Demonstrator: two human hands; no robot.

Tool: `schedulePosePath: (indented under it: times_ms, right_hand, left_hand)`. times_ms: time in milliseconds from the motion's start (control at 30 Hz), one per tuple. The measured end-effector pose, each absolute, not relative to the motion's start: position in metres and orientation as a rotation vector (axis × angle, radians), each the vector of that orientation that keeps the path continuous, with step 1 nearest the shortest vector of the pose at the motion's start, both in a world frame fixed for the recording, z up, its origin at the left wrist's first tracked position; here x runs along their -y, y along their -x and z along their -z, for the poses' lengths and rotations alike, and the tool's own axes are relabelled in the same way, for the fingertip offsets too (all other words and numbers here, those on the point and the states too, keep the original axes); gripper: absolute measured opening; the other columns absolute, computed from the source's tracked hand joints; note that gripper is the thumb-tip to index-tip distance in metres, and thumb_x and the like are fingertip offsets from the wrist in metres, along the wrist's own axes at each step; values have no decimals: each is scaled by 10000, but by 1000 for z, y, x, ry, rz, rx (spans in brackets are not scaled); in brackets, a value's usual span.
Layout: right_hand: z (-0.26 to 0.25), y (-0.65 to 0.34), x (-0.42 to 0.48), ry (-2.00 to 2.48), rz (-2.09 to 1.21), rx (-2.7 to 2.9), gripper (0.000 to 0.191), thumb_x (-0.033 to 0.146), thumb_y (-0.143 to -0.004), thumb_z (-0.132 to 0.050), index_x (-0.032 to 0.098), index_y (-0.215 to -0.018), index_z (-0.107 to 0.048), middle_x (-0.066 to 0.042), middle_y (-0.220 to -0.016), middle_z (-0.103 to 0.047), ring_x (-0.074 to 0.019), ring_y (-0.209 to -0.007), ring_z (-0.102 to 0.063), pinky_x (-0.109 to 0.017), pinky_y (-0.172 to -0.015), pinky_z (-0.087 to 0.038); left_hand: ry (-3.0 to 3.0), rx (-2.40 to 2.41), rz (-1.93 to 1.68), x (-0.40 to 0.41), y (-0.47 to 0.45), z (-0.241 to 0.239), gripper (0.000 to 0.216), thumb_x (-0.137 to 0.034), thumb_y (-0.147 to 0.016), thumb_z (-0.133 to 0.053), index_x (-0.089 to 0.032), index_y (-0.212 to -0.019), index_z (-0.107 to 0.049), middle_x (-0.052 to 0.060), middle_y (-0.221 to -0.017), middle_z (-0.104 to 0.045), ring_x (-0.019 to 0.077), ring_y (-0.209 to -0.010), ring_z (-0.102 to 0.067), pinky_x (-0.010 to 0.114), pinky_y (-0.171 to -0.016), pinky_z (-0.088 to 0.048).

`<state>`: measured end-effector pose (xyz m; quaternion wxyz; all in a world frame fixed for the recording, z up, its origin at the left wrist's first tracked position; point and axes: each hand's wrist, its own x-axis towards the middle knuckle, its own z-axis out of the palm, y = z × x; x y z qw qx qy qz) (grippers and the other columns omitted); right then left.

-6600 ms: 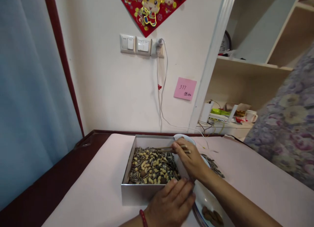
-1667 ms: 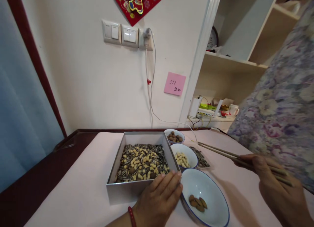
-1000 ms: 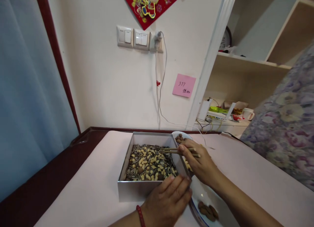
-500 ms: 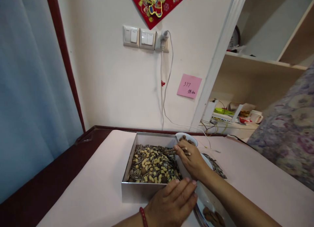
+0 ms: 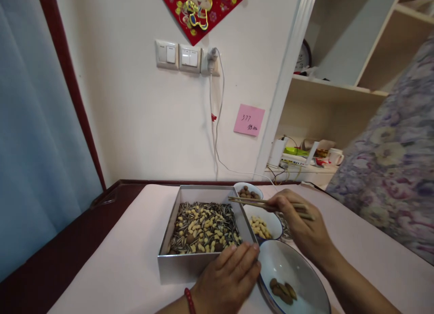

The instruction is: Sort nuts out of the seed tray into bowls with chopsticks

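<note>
My right hand (image 5: 300, 221) is closed around a pair of wooden chopsticks (image 5: 252, 202), whose tips reach over the right rim of a silver box (image 5: 183, 265); I see nothing between them. In the box lies a mix of striped sunflower seeds (image 5: 220, 210), peanuts (image 5: 196, 225) and several round brown nuts (image 5: 190, 238). Fingers extended, my left hand (image 5: 232, 273) rests on the box's near right corner. Beside the box stand a small bowl (image 5: 240, 186) of round brown nuts, a bowl (image 5: 277, 228) of peanuts, and a larger bowl (image 5: 307, 271) holding several brown oblong nuts (image 5: 283, 291).
Sunflower seeds (image 5: 286, 228) lie partly hidden behind my right hand. A pink cloth (image 5: 115, 255) covers the table. At the back, a white cable (image 5: 233, 170) runs down from the wall socket. Shelves (image 5: 339, 85) and a floral curtain (image 5: 383, 169) are at the right.
My right hand has moved right with the chopsticks, away from over the box, uncovering the bowls of peanuts and oblong nuts. My left hand stays at the box corner. The view has shifted right.
</note>
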<state>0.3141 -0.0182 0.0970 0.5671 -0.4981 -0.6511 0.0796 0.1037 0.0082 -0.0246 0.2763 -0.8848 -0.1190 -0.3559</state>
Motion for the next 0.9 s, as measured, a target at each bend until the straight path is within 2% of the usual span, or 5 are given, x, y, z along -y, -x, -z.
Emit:
schedulePosePath:
  times_ms: [200,400,600,733,900]
  right_hand:
    - [-111,-373,63,1266,28,1205,326,538,-898,-604,242,-832,-723,-30,-839,-689,-169,-802,-670,-281,-756,-549]
    - [-105,-407,72,1422,-99,998,453,667,-764,-679,223,-849,-723,-45,-810,-704,-220,-748,-699,-383,-785,-593]
    - [-109,-373,63,1305,-102,1126,390,599,-851,-628,218,-876,-711,-51,-895,-701,-207,-831,-694,-338,-797,-578]
    - [-106,-338,44,1229,-210,1343,331,523,-924,-567,219,-859,-682,-33,-843,-672,-175,-786,-662,-294,-732,-553]
    - [-89,-299,12,1212,-374,1537,368,519,-951,-511,206,-825,-657,-38,-796,-664,-191,-761,-644,-329,-722,-544]
  left_hand:
    - [2409,327,965,-8,-105,24,336,-328,-969,-590,-209,-1276,-655,51,-1498,-510,219,-1396,-411,377,-1213,-137]
    - [2411,326,968,-8,-105,23,347,-346,-973,-579,-201,-1281,-650,58,-1495,-513,224,-1392,-413,388,-1219,-114]
    - [2408,361,927,-4,-105,23,339,-355,-988,-555,-227,-1291,-635,42,-1537,-460,210,-1424,-374,376,-1220,-118]
    - [2407,362,931,-5,-104,25,336,-357,-989,-557,-230,-1290,-633,45,-1547,-446,207,-1429,-368,370,-1218,-120]
    - [2396,337,929,-7,-103,27,342,-361,-988,-554,-228,-1292,-633,57,-1528,-470,217,-1422,-379,374,-1213,-131]
